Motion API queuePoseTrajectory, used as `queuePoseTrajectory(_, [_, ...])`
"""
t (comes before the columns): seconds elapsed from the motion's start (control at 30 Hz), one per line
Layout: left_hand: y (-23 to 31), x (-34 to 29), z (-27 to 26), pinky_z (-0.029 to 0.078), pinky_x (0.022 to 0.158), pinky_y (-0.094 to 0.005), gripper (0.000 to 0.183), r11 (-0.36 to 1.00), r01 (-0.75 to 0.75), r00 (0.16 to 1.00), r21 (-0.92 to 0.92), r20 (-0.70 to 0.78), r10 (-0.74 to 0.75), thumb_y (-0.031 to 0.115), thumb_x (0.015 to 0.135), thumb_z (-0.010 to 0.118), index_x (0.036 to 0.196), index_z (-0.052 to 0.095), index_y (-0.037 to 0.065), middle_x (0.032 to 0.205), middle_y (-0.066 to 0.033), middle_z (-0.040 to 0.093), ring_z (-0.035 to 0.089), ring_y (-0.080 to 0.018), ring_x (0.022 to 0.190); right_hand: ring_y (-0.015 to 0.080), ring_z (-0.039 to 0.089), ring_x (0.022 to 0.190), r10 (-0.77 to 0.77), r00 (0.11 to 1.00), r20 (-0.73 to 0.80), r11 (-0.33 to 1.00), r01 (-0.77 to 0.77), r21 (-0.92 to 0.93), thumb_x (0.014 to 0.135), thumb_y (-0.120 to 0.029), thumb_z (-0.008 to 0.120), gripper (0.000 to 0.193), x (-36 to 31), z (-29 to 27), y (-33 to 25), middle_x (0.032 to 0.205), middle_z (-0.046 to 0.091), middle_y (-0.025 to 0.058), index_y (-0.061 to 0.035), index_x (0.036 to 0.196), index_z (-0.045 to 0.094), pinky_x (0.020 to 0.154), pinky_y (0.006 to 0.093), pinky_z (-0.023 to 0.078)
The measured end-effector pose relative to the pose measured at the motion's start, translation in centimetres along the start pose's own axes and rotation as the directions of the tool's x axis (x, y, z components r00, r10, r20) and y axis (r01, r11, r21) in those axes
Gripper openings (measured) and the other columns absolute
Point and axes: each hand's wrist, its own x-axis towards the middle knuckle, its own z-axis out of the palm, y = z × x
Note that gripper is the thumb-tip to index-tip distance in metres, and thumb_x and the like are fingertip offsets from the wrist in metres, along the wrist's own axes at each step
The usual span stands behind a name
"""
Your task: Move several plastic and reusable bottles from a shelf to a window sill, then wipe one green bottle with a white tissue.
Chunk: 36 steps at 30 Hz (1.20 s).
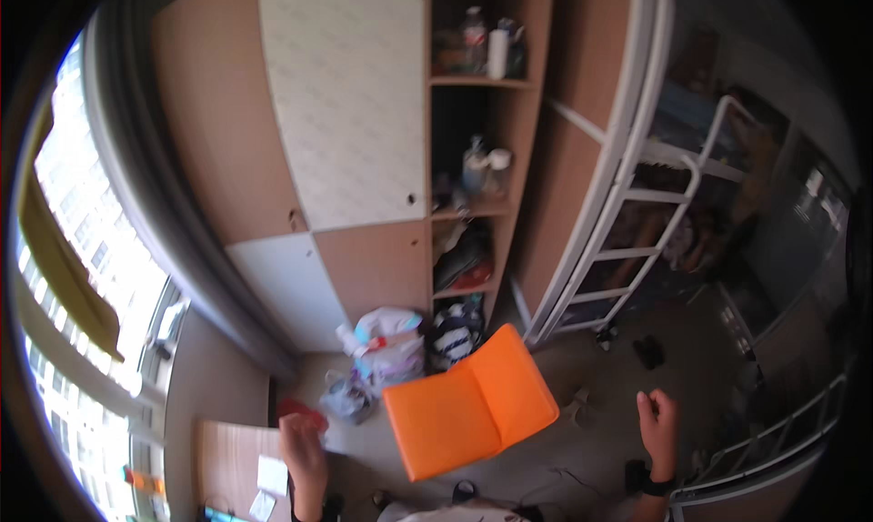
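My left hand [302, 442] is raised at the lower left, beside the wooden desk, with its fingers curled in and nothing showing in them. On the right, my right hand [658, 424] is held up over the floor in a loose fist, a dark band round its wrist. No object shows in it. Between the two hands, touched by neither, stands an orange chair [441, 417] with a smooth seat and backrest.
Plastic bags [386, 345] lie on the floor against the wardrobe [350, 104]. Open shelves [482, 83] hold bottles. A white bunk-bed ladder [627, 249] rises at the right. Papers [272, 475] lie on the desk [223, 454]. Dark slippers [648, 351] sit on the floor.
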Motion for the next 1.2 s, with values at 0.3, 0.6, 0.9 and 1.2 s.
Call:
queuePoseTrajectory(0.3, [6.7, 0.4, 11.6, 0.044, 0.063, -0.0341, 0.029, 0.960, -0.241, 0.861, -0.140, 0.426, 0.278, 0.012, 0.099, 0.056, 0.075, 0.064, -0.001, 0.076, -0.0123, 0.062, 0.061, -0.0253, 0.070, 0.0153, 0.063, 0.056, 0.233, 0.957, -0.175, 0.972, -0.236, 0.003, 0.100, -0.021, 0.059, 0.028, -4.3, -5.7, 1.8, 0.061, 0.062, 0.0080, 0.0003, 0.083, 0.059, 0.054, 0.0298, 0.047])
queuePoseTrajectory(0.6, [3.6, 3.3, 12.4, 0.049, 0.068, -0.0320, 0.006, 0.956, -0.164, 0.901, -0.245, 0.358, 0.246, 0.002, 0.091, 0.063, 0.088, 0.060, -0.003, 0.079, -0.0122, 0.067, 0.064, -0.0203, 0.072, 0.0145, 0.063, 0.058, 0.176, 0.945, -0.277, 0.981, -0.190, -0.025, 0.102, -0.016, 0.053, 0.019, -4.9, -5.5, -1.5, 0.065, 0.064, 0.0078, -0.0020, 0.102, 0.066, 0.055, 0.0288, 0.047])
queuePoseTrajectory(0.9, [0.9, 2.9, 12.6, 0.050, 0.071, -0.0322, 0.006, 0.978, 0.020, 0.891, -0.209, 0.447, 0.078, 0.002, 0.094, 0.063, 0.099, 0.063, 0.000, 0.091, -0.0098, 0.066, 0.061, -0.0175, 0.086, 0.0097, 0.055, 0.054, 0.240, 0.940, -0.241, 0.970, -0.240, 0.030, 0.097, -0.010, 0.062, 0.015, -3.0, -5.8, -0.8, 0.063, 0.058, 0.0046, 0.0039, 0.099, 0.065, 0.051, 0.0274, 0.042])
queuePoseTrajectory(1.2, [7.8, -0.3, 22.8, 0.049, 0.078, -0.0323, 0.005, 0.981, -0.118, 0.863, -0.151, 0.473, 0.177, 0.000, 0.091, 0.062, 0.096, 0.061, 0.001, 0.089, -0.0107, 0.064, 0.061, -0.0191, 0.086, 0.0169, 0.044, 0.059, 0.109, 0.974, -0.199, 0.990, -0.124, -0.066, 0.099, -0.028, 0.066, 0.030, 1.1, -10.2, 8.2, 0.065, 0.048, 0.0082, -0.0005, 0.087, 0.060, 0.056, 0.0356, 0.039])
